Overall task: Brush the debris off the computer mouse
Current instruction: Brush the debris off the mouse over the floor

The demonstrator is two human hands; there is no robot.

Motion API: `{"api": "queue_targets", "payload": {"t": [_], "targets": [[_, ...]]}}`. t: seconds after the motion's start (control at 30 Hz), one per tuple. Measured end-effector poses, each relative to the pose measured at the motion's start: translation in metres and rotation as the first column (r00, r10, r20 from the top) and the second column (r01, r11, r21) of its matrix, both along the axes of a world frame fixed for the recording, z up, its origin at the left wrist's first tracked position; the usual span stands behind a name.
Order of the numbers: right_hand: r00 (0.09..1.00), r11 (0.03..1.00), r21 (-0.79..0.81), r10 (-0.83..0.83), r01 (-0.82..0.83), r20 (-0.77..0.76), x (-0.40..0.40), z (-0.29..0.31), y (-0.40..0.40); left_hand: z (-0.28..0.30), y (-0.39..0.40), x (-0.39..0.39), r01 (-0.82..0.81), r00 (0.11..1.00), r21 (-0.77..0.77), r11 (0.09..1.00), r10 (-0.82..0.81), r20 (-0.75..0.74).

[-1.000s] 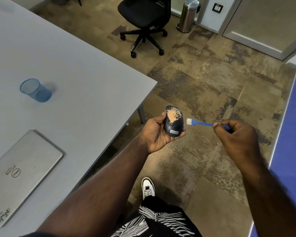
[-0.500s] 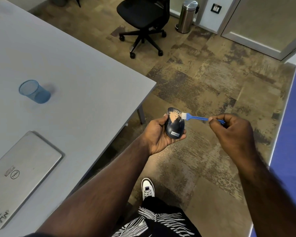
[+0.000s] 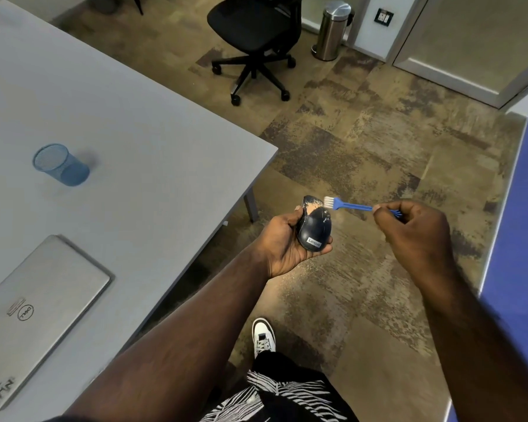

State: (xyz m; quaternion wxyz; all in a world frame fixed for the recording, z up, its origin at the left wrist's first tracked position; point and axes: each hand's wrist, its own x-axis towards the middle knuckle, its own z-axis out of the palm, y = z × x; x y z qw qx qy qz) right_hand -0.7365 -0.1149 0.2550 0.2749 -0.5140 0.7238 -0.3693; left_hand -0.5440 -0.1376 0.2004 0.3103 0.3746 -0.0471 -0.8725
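A dark blue computer mouse (image 3: pixel 314 226) with a white label rests in the palm of my left hand (image 3: pixel 282 243), held out over the carpet beyond the table corner. A patch of tan debris (image 3: pixel 313 207) remains on its far end. My right hand (image 3: pixel 415 231) pinches the handle of a small blue brush (image 3: pixel 348 205). Its white bristles sit at the mouse's far right edge, touching or just off the debris patch.
A grey table (image 3: pixel 134 141) on the left carries a blue mesh cup (image 3: pixel 60 164) and a closed silver laptop (image 3: pixel 34 306). A black office chair (image 3: pixel 253 35) and a steel bin (image 3: pixel 332 28) stand farther back. Crumbs lie on the carpet (image 3: pixel 305 269) below the hands. A blue partition (image 3: pixel 518 239) runs along the right.
The brush swept from right of the mouse onto its top, then toward the far end. The debris patch has shrunk from covering most of the top to just the far end.
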Motion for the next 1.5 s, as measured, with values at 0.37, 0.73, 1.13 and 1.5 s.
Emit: {"api": "queue_targets", "payload": {"t": [0.37,0.73,1.13,1.5], "targets": [[1.000,0.999,0.029,0.013,-0.014,0.028,-0.003,-0.005,0.001,-0.002,-0.001,0.003,-0.003,1.000,0.002,1.000,0.003,-0.004],[0.994,0.994,0.056,0.085,-0.089,0.075,-0.010,-0.009,0.005,-0.001,-0.002,0.006,-0.016,1.000,-0.009,1.000,0.016,-0.018],[0.996,0.992,0.126,0.008,-0.019,0.087,-0.019,-0.025,0.000,0.002,-0.002,0.006,-0.006,0.998,-0.035,0.999,0.004,-0.068],[0.984,0.982,0.149,-0.134,0.116,0.119,-0.025,-0.036,-0.001,0.002,-0.001,0.008,-0.001,0.997,-0.039,0.999,-0.002,-0.073]]}}
